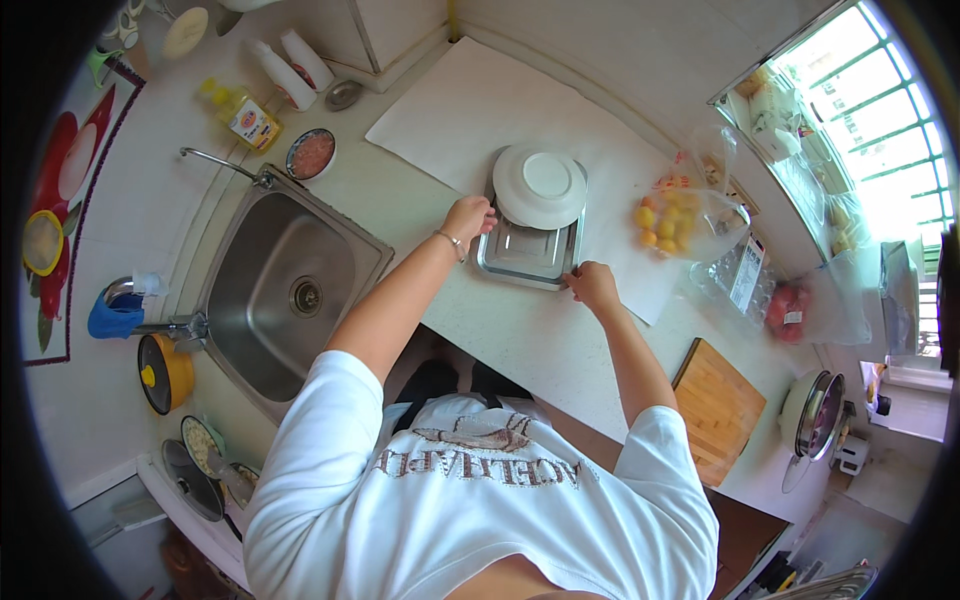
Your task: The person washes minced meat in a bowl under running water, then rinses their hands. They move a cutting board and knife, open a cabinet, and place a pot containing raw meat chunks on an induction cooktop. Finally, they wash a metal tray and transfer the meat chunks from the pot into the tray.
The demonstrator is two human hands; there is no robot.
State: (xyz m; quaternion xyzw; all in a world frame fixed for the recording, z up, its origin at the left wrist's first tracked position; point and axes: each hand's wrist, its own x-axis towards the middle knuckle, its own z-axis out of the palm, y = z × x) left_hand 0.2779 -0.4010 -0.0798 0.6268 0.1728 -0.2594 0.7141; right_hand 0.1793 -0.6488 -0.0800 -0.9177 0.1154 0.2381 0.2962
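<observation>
On the counter before me lies a rectangular metal tray with an upturned white bowl or dish resting on its far part. Beside the tray's left edge is my left hand, its fingers curled near the rim; whether they grip it is not clear. At the near right corner, my right hand has its thumb and fingertips pinched on the tray's rim. The near part of the tray shows bare metal with reflections. Part of the tray is hidden under the bowl.
Left of the tray is a steel sink, with a bowl of minced meat behind it. A bag of yellow fruit and a wooden cutting board are at the right. White sheeting covers the back of the counter.
</observation>
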